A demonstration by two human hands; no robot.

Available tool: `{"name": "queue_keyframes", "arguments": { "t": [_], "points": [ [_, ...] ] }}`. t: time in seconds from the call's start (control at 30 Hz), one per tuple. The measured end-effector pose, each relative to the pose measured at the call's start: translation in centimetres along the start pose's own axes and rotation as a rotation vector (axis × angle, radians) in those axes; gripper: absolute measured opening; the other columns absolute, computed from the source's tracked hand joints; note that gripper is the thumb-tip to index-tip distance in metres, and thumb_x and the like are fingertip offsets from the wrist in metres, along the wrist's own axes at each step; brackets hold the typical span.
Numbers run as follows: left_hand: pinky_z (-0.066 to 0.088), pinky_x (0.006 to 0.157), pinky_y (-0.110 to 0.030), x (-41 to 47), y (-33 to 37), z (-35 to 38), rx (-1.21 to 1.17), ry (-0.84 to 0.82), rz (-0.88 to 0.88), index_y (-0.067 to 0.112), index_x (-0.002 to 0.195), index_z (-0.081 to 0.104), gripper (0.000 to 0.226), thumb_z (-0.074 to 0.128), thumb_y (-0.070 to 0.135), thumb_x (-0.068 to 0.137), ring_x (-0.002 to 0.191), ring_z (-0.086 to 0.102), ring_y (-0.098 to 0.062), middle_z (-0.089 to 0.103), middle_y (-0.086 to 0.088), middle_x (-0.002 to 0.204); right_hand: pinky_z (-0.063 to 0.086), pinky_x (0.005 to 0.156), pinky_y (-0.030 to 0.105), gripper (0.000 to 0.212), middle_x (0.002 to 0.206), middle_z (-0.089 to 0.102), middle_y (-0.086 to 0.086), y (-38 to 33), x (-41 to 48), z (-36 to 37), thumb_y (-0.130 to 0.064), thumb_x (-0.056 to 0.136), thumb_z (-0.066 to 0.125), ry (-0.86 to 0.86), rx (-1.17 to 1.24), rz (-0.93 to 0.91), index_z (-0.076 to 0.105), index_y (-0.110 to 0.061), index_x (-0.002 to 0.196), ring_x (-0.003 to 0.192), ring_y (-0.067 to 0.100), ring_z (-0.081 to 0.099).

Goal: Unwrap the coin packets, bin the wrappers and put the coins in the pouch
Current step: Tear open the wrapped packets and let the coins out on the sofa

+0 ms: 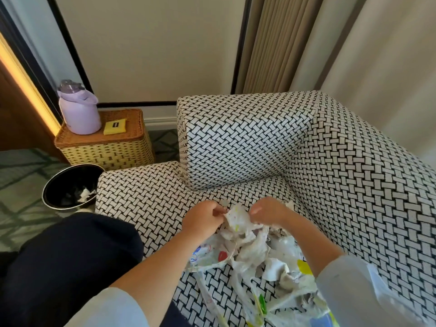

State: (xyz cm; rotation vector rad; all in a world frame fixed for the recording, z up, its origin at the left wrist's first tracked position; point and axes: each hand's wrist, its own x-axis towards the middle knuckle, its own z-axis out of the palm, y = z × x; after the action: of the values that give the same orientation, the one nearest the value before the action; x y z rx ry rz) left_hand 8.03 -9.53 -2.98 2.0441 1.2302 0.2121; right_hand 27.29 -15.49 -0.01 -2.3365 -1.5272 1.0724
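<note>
Over the sofa seat, my left hand (204, 218) and my right hand (267, 210) both pinch one crumpled white paper packet (238, 219) with coloured specks, held between them. Just above my left fingertips a small greyish round thing (224, 203), perhaps a coin, shows blurred. Below the hands lies a heap of paper packets and wrappers (254, 253) on a printed plastic bag (295, 300). A round black bin (70, 186) with white scraps in it stands on the floor at the left. A yellow pouch (115, 127) lies on the wicker basket's lid.
The patterned sofa (354, 185) has a block cushion (236, 138) behind my hands. A wicker basket (106, 147) at the left carries a lilac bottle (79, 109). My leg in dark trousers (66, 263) fills the lower left. Curtains hang behind.
</note>
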Motion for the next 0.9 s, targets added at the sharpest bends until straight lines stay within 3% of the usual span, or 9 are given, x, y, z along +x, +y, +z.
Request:
{"name": "queue_keyframes", "arguments": {
  "t": [0.17,0.3,0.37,0.47,0.53,0.63,0.73,0.83,0.9],
  "points": [
    [0.056,0.075,-0.035,0.7,-1.2,-0.4,-0.072,0.088,-0.014,0.034,0.1,0.07,0.012,0.06,0.032,0.092,0.083,0.064,-0.001,0.068,0.019,0.095,0.053,0.075,0.029,0.025,0.093,0.072,0.004,-1.4,2.3,0.3,-0.026,0.094,0.055,0.141,0.109,-0.048,0.071,-0.008,0.095,0.083,0.021,0.067],
    [0.056,0.075,-0.036,1.5,-1.1,-1.1,-0.129,0.108,0.012,0.029,0.102,0.071,0.016,0.057,0.03,0.095,0.081,0.065,-0.003,0.071,0.016,0.095,0.028,0.051,0.023,0.034,0.055,0.038,-0.003,-3.1,4.1,0.6,-0.019,0.094,0.046,0.155,0.187,-0.045,0.047,-0.015,0.06,0.046,0.013,0.031],
    [0.055,0.074,-0.032,1.9,-1.8,-1.4,-0.088,0.096,0.008,0.03,0.103,0.071,0.018,0.055,0.025,0.097,0.081,0.063,-0.001,0.07,0.017,0.102,0.034,0.051,0.021,0.032,0.058,0.043,-0.004,-4.2,5.0,0.5,-0.024,0.096,0.047,0.006,0.085,-0.02,0.05,-0.018,0.065,0.048,0.011,0.036],
    [0.047,0.067,-0.015,2.3,-3.8,-2.2,-0.032,0.085,-0.018,0.031,0.103,0.069,0.035,0.051,0.003,0.093,0.081,0.058,0.003,0.067,0.017,0.11,0.052,0.064,0.023,0.027,0.082,0.065,-0.003,-5.9,5.2,-0.2,-0.031,0.095,0.05,-0.565,-0.104,0.12,0.064,-0.009,0.102,0.072,0.014,0.063],
    [0.044,0.065,-0.01,2.8,-4.9,-3.1,-0.022,0.076,-0.043,0.033,0.102,0.068,0.045,0.05,-0.007,0.088,0.086,0.057,0.005,0.065,0.016,0.111,0.056,0.075,0.03,0.016,0.084,0.074,-0.005,-6.3,5.8,-0.9,-0.026,0.087,0.063,-0.672,-0.156,0.101,0.069,-0.014,0.096,0.079,0.013,0.07],
    [0.052,0.088,-0.022,3.9,-5.5,-4.1,0.014,0.11,-0.031,0.032,0.106,0.068,0.043,0.052,-0.004,0.088,0.105,0.059,-0.001,0.064,0.015,0.119,0.056,0.085,0.035,0.01,0.088,0.074,0.003,-6.7,7.7,-1.5,-0.019,0.083,0.066,-0.301,-0.168,-0.019,0.073,-0.013,0.086,0.087,0.017,0.07],
    [0.045,0.102,-0.025,5.2,-5.4,-4.1,0.121,0.21,0.002,0.029,0.12,0.064,0.036,0.055,0.01,0.091,0.113,0.057,-0.005,0.062,0.013,0.125,0.053,0.074,0.03,0.029,0.1,0.071,0.013,-6.6,9.4,-1.1,-0.022,0.093,0.049,0.098,-0.084,-0.002,0.07,-0.004,0.101,0.08,0.023,0.065],
    [0.042,0.102,-0.025,6.0,-5.4,-3.8,0.259,0.256,0.035,0.031,0.126,0.061,0.035,0.051,0.023,0.093,0.109,0.058,-0.005,0.064,0.014,0.121,0.051,0.083,0.029,0.036,0.11,0.07,0.002,-6.0,10.2,0.2,-0.025,0.098,0.04,0.094,-0.16,-0.019,0.066,-0.015,0.119,0.093,0.021,0.065],
    [0.035,0.109,-0.027,6.3,-5.6,-3.1,0.341,0.241,0.047,0.031,0.127,0.059,0.035,0.046,0.025,0.095,0.116,0.054,-0.006,0.061,0.014,0.124,0.051,0.086,0.031,0.029,0.091,0.069,-0.001,-5.4,11.0,1.4,-0.025,0.098,0.04,0.039,-0.189,-0.042,0.065,-0.016,0.11,0.089,0.019,0.062]
  ]
}}
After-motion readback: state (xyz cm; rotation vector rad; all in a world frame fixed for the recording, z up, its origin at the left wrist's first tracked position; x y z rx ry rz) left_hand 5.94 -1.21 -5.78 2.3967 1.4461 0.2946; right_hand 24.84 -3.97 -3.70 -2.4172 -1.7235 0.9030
